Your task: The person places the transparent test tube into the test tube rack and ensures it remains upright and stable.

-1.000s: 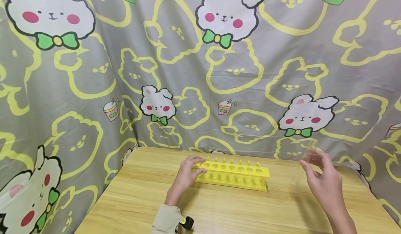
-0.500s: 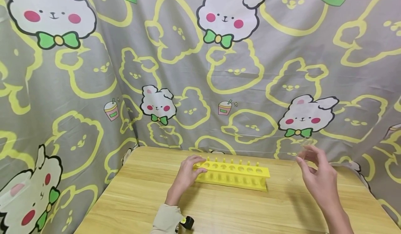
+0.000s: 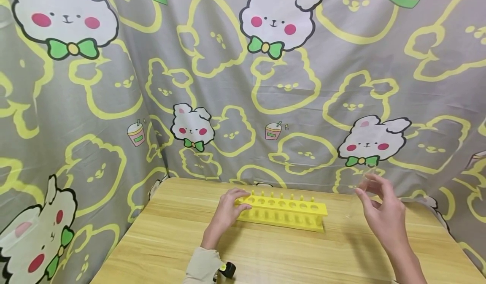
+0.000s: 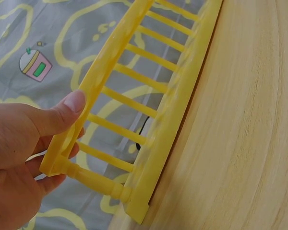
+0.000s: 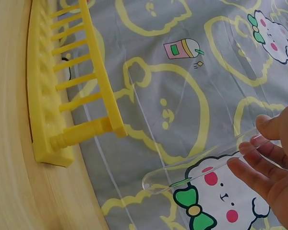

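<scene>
A yellow plastic test tube rack [image 3: 282, 214] with a row of round holes and a row of pegs stands on the table. My left hand [image 3: 228, 210] grips the rack's left end; in the left wrist view the thumb lies on the top plate with fingers beneath it. To the right of the rack, my right hand [image 3: 383, 210] pinches a clear test tube [image 5: 197, 163] between thumb and fingers. The tube is tilted, its rounded end pointing down toward the rack and apart from it. No tube shows in the rack's holes.
The wooden table [image 3: 288, 258] reaches back to a grey patterned curtain [image 3: 228, 85] that hangs behind and at both sides. A small black device [image 3: 228, 270] sits at the left wrist, beside the beige sleeve [image 3: 203, 265].
My right hand has moved a little to the left with the test tube, closer to the rack. The left hand and the rack have stayed in place.
</scene>
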### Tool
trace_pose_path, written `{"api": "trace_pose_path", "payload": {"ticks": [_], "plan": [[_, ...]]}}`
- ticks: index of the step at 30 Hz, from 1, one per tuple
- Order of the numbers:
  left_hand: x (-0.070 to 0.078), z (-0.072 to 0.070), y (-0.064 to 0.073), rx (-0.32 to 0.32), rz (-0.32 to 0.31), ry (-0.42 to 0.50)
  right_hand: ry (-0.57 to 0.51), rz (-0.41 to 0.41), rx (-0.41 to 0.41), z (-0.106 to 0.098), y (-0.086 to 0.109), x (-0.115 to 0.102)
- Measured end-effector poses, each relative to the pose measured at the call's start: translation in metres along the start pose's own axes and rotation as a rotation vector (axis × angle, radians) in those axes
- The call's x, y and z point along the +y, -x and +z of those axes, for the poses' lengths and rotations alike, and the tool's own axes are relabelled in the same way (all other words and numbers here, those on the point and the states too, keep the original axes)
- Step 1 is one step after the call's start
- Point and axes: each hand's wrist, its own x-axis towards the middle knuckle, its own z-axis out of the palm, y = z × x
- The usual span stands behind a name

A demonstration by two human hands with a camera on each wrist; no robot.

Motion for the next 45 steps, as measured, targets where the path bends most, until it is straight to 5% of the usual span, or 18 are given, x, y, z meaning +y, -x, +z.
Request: {"api": "trace_pose_path", "payload": {"ticks": [45], "plan": [[-0.002, 0.000, 0.000, -0.001, -0.004, -0.003, -0.036, -0.081, -0.010, 0.017, -0.011, -0.016]]}}
